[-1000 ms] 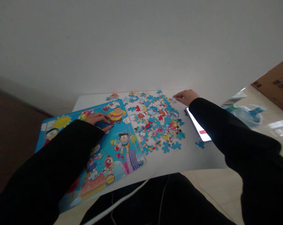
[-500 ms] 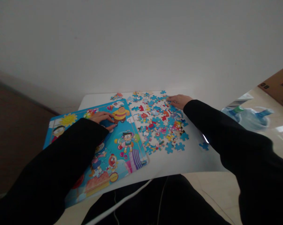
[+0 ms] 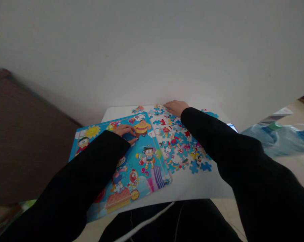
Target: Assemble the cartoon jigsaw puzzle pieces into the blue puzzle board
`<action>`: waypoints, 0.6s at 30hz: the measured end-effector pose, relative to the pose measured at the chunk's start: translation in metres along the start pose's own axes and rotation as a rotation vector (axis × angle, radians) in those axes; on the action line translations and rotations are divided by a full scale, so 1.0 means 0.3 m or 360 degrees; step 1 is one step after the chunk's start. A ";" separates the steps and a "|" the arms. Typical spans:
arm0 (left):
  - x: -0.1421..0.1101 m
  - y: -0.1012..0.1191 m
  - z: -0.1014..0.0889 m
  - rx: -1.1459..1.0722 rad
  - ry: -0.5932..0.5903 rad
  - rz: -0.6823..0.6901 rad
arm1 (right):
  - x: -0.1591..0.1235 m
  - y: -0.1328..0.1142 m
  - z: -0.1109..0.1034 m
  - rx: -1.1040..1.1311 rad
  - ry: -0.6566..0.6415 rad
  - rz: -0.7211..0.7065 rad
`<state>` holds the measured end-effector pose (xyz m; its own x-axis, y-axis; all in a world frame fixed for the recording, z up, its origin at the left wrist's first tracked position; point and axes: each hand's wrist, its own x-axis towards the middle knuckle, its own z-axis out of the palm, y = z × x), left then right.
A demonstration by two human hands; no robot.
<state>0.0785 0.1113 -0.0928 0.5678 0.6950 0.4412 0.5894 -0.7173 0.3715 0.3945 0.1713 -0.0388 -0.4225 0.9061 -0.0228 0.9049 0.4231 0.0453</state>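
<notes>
The puzzle pieces (image 3: 194, 167) lie loose on the white table (image 3: 189, 188), spread to the right of the picture board (image 3: 138, 153), with some near its right edge. The right hand (image 3: 177, 108) is at the far side of this spread, its fingertips low over the far pieces; whether it grasps one or only touches them, I cannot tell. Most of the pieces lie nearer than that hand, and the right sleeve (image 3: 207, 129) crosses over part of them. The left hand (image 3: 125, 131) rests on the board, fingers loosely bent and clasping nothing, to the left of the spread. A small cluster (image 3: 138, 109) sits just beyond the board's far edge, left of the right hand. The phone (image 3: 231, 127) shows partly beyond the right sleeve, right of the pieces.
</notes>
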 end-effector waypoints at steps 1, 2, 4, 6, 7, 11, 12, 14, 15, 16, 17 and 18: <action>0.000 0.000 0.000 -0.0001 -0.0010 0.0003 | 0.027 -0.017 0.007 -0.0008 0.0015 0.0025; 0.000 0.000 0.000 -0.0002 -0.0021 0.0002 | 0.049 -0.029 0.013 -0.0009 0.0029 0.0052; 0.000 0.000 0.001 -0.0012 -0.0033 -0.0004 | 0.073 -0.040 0.021 0.0002 0.0046 0.0085; 0.001 0.003 0.000 -0.0019 -0.0032 -0.0006 | 0.074 -0.040 0.022 0.0012 0.0050 0.0098; 0.002 0.005 0.000 -0.0018 -0.0030 -0.0001 | 0.068 -0.038 0.021 0.0014 0.0048 0.0108; 0.004 0.012 -0.004 0.0001 -0.0029 -0.0003 | 0.023 -0.029 0.013 0.0029 0.0044 0.0131; 0.004 0.013 -0.004 0.0003 -0.0026 -0.0008 | 0.012 -0.026 0.012 0.0043 0.0051 0.0141; 0.004 0.011 -0.004 -0.0004 -0.0030 -0.0011 | -0.006 -0.017 0.011 0.0084 0.0084 0.0183; 0.003 0.009 -0.003 -0.0009 -0.0032 -0.0009 | -0.012 -0.010 0.012 0.0121 0.0108 0.0218; 0.002 0.007 -0.002 -0.0010 -0.0033 -0.0008 | -0.016 -0.003 0.014 0.0168 0.0131 0.0254; 0.002 0.005 -0.001 -0.0008 -0.0029 -0.0007 | -0.019 0.006 0.016 0.0220 0.0149 0.0288; 0.001 0.003 0.001 -0.0004 -0.0022 -0.0005 | -0.021 0.015 0.019 0.0274 0.0158 0.0316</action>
<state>0.0793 0.1108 -0.0925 0.5736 0.6979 0.4288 0.5899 -0.7152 0.3750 0.4015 0.1675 -0.0440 -0.2311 0.9705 0.0682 0.9623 0.2383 -0.1313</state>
